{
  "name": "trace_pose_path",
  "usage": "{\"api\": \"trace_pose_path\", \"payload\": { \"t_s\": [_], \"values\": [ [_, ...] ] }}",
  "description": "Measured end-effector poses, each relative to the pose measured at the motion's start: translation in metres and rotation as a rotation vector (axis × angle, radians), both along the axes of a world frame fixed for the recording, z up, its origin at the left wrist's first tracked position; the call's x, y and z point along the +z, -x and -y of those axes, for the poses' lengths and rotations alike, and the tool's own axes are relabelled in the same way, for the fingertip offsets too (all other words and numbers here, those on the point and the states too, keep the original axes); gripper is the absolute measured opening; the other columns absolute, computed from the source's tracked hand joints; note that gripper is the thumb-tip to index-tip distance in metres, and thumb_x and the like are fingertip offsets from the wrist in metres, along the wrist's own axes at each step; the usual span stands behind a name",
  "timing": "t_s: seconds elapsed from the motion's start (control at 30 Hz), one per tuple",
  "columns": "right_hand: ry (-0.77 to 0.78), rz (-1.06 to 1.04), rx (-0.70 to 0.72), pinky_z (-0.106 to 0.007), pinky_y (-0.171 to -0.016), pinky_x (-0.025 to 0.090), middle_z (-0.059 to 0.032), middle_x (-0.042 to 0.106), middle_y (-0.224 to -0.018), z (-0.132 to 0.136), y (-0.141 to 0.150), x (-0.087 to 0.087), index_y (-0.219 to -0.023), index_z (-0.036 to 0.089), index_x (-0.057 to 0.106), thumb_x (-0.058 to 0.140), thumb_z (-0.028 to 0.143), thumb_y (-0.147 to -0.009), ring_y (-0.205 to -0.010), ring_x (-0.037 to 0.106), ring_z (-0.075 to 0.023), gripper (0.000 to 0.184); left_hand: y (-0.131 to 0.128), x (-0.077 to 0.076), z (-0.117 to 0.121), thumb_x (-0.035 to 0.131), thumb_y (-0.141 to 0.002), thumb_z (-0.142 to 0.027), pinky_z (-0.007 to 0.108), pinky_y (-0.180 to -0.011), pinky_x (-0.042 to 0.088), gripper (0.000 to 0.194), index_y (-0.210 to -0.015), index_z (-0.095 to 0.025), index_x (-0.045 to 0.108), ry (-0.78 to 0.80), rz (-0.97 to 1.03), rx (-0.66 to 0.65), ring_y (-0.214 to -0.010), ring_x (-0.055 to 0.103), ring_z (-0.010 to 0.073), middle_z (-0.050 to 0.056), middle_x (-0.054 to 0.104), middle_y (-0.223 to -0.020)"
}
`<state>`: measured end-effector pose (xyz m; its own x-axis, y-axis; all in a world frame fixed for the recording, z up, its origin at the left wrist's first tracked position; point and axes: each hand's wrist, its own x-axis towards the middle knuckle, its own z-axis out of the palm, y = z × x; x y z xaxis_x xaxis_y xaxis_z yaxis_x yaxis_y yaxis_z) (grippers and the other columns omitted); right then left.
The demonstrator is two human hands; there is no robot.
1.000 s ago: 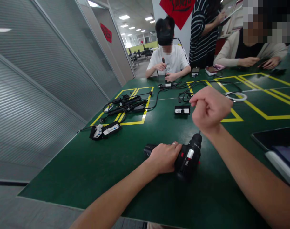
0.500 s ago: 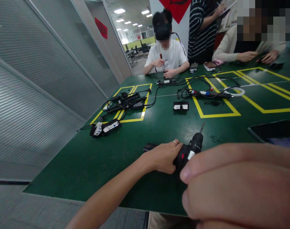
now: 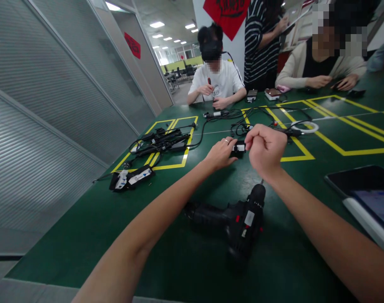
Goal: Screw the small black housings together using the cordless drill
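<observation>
My left hand (image 3: 221,154) reaches over the table with its fingers stretched and thumb apart. Its fingertips are at the left end of a small black box-like part with a white strip (image 3: 239,148); whether they press on it I cannot tell. At the other end of that part is my right hand (image 3: 265,148), fingers curled in tightly, with anything inside them hidden. Below both hands a black cordless drill (image 3: 242,221) lies on its side. Its bit points away from me, and its tip is close under my right wrist. Neither hand touches the drill.
Black cables and devices (image 3: 166,141) are heaped at left, near an opened black case with white pieces (image 3: 131,177). A phone-like device (image 3: 362,179) lies at right. Across the green table (image 3: 94,244), a person in a headset (image 3: 221,82) holds a screwdriver; others are beside them.
My left hand has left the drill and moved forward to the small black part. My right hand has moved from close to the camera to the part's right side. The drill now lies nearer me.
</observation>
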<state>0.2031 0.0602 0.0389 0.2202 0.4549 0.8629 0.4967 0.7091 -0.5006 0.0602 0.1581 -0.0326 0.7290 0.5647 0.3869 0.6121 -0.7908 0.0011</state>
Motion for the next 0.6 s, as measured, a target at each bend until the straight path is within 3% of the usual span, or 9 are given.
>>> {"api": "trace_pose_path", "payload": {
  "t_s": [0.1, 0.23, 0.4, 0.5, 0.6],
  "values": [
    [0.185, -0.176, -0.025, -0.024, -0.046, 0.038, 0.0015, 0.052, -0.049, -0.026, -0.012, -0.020, -0.055, 0.019, 0.056, 0.037, 0.006, -0.069, -0.046, 0.051, -0.0121, 0.027, -0.015, -0.013, -0.014, 0.065, -0.077, -0.033, 0.041, -0.098, 0.042, 0.065, -0.131, -0.011, 0.036, -0.011, -0.091, -0.012, -0.115, 0.048, 0.0278, 0.017, 0.046, -0.126],
    [0.340, -0.346, 0.043, -0.023, -0.039, 0.033, 0.0031, 0.047, -0.042, -0.048, -0.027, -0.041, -0.054, 0.019, 0.055, 0.037, 0.005, -0.064, -0.037, 0.045, -0.0105, 0.024, -0.018, -0.022, -0.017, 0.055, -0.084, -0.025, 0.037, -0.097, 0.043, 0.042, -0.123, -0.014, 0.045, 0.002, -0.106, 0.026, -0.111, 0.049, 0.0237, 0.013, 0.049, -0.121],
    [0.667, -0.767, 0.194, -0.022, -0.040, 0.042, 0.0047, 0.048, -0.046, -0.066, -0.032, -0.064, -0.063, 0.018, 0.053, 0.039, 0.005, -0.059, -0.036, 0.047, -0.0092, 0.020, -0.018, -0.022, -0.011, 0.041, -0.089, -0.020, 0.037, -0.094, 0.045, 0.033, -0.121, -0.013, 0.048, -0.004, -0.152, 0.054, -0.110, 0.049, 0.0237, 0.013, 0.050, -0.118],
    [0.856, -0.837, 0.246, -0.023, -0.042, 0.046, 0.0037, 0.052, -0.050, -0.069, -0.029, -0.073, -0.069, 0.018, 0.055, 0.042, 0.005, -0.061, -0.038, 0.050, -0.0095, 0.020, -0.019, -0.020, -0.004, 0.037, -0.090, -0.018, 0.035, -0.087, 0.049, 0.033, -0.121, -0.012, 0.046, -0.002, -0.182, 0.095, -0.106, 0.052, 0.0233, 0.013, 0.050, -0.119],
    [0.939, -0.840, 0.250, -0.024, -0.043, 0.047, 0.0022, 0.055, -0.054, -0.069, -0.026, -0.079, -0.073, 0.017, 0.055, 0.047, 0.008, -0.067, -0.040, 0.052, -0.0100, 0.015, -0.017, -0.015, 0.004, 0.037, -0.090, -0.020, 0.032, -0.079, 0.051, 0.032, -0.120, -0.013, 0.047, 0.016, -0.147, 0.108, -0.098, 0.057, 0.0216, 0.012, 0.050, -0.120]
  ]
}}
